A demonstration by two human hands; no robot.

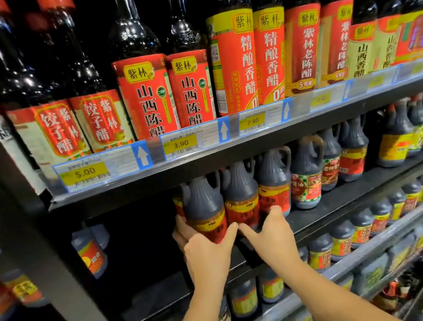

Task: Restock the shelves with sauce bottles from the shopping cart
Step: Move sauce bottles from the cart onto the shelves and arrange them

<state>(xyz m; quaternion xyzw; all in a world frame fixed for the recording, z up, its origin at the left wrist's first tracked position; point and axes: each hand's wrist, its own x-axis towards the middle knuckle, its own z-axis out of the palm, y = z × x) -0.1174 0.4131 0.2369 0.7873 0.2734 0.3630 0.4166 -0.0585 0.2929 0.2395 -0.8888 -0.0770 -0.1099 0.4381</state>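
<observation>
The left hand (205,251) has its grip clamped on a dark grey, jug-shaped plastic sauce bottle with a red and yellow label (205,206), thumb across the front and fingers round the left side. This bottle is at the left end of a row on the black middle shelf (343,199). The right hand (272,232), thumb spread, touches the 2 neighbouring grey bottles (241,196); whether its grip is closed I cannot tell. Above, tall dark glass vinegar bottles with red labels (143,94) stand over yellow price tags (84,173) reading 5.00, 3.90 and 7.90.
</observation>
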